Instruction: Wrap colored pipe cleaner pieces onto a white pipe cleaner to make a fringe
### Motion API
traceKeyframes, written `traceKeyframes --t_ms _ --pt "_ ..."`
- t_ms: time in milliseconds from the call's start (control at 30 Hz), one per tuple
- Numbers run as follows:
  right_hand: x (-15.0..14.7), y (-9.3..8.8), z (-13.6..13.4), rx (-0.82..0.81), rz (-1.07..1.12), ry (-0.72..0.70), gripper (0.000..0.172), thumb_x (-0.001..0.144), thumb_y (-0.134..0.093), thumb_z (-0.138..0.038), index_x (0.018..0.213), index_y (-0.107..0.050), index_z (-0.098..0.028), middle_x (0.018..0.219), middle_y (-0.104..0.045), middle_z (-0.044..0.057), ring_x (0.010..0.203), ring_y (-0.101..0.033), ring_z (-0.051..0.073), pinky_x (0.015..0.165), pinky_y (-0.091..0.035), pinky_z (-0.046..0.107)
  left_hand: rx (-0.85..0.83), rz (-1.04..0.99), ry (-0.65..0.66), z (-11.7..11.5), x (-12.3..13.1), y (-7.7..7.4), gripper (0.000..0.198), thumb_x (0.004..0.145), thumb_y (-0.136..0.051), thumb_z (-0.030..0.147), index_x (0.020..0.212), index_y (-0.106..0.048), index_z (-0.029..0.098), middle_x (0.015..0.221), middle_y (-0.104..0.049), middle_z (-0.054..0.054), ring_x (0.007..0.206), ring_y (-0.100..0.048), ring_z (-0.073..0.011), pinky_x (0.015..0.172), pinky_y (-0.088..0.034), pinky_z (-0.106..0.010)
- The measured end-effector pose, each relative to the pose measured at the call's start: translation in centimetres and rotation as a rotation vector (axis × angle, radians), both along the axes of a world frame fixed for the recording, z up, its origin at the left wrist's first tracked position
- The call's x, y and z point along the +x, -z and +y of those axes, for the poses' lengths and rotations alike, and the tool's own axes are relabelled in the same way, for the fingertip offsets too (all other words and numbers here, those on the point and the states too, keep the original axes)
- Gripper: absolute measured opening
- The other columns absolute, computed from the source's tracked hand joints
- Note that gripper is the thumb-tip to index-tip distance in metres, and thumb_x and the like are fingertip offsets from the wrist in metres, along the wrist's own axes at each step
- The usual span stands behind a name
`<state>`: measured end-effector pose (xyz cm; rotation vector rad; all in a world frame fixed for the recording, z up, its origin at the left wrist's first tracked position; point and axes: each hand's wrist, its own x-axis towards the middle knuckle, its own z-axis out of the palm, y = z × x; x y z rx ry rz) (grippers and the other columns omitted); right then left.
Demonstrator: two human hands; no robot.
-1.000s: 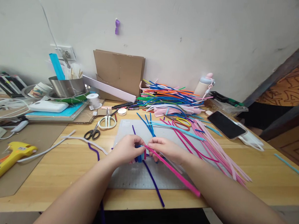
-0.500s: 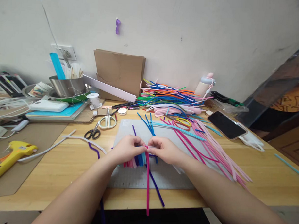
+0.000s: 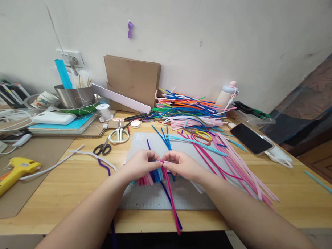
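Over a grey cutting mat (image 3: pixel 149 201), my hands meet fingertip to fingertip. My left hand (image 3: pixel 140 163) is closed in a pinch at the top end of a row of bent pipe cleaners (image 3: pixel 149 177) in pink, purple, blue and magenta. With thumb and fingers pressed together, my right hand (image 3: pixel 182 165) grips a magenta pipe cleaner (image 3: pixel 172 199) near its bend; the long tail hangs toward the table's front edge. A dark purple pipe cleaner (image 3: pixel 167 192) lies beneath, crossed by that tail. The fingertips hide exactly how the magenta one joins the row.
Loose pink pipe cleaners (image 3: pixel 236 167) spread at the right, beside a phone (image 3: pixel 251 138). Behind lies a large multicoloured heap (image 3: pixel 194 107). White-handled scissors (image 3: pixel 119 136), black scissors (image 3: pixel 102 148) and a yellow glue gun (image 3: pixel 20 170) are at the left. A bottle (image 3: pixel 227 97) stands at the wall.
The magenta pipe cleaner's tail has swung to the right and now crosses the purple one. Both hands stay in nearly the same place. The patterned orange cloth at the far right is gone from view.
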<state>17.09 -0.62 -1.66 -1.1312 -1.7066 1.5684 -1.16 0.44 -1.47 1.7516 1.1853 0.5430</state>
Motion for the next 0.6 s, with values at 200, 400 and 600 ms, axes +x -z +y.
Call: traceKeyframes --t_ms 200,400,600 --pt "-0.02 0.64 0.23 -0.022 0.032 0.028 0.030 0.074 -0.058 -0.042 0.083 -0.054 -0.013 0.057 -0.047 -0.005 0.047 -0.038 0.004 0.043 -0.029 0.018 0.045 -0.101 -0.048 0.07 0.17 -0.16 0.019 0.069 -0.060 0.032 0.074 -0.058 0.014 0.059 -0.051 0.002 0.054 -0.045 -0.0087 0.049 -0.033 -0.019" --pt "-0.15 0.56 0.13 -0.080 0.116 0.070 0.028 0.068 -0.065 -0.037 0.078 -0.056 -0.013 0.060 -0.050 -0.004 0.051 -0.041 0.004 0.048 -0.031 0.018 0.094 -0.086 -0.019 -0.20 0.23 -0.77 0.016 0.069 -0.060 0.030 0.073 -0.061 0.015 0.064 -0.057 0.001 0.059 -0.050 -0.0097 0.054 -0.037 -0.019" --pt "0.24 0.37 0.52 -0.127 0.156 0.085 0.027 0.067 -0.066 -0.037 0.073 -0.058 -0.013 0.061 -0.057 -0.002 0.053 -0.049 0.007 0.055 -0.038 0.022 0.053 0.033 0.043 -0.22 0.00 -0.68 0.026 0.070 -0.058 0.040 0.080 -0.063 0.016 0.065 -0.060 -0.001 0.054 -0.054 -0.0109 0.048 -0.039 -0.020"
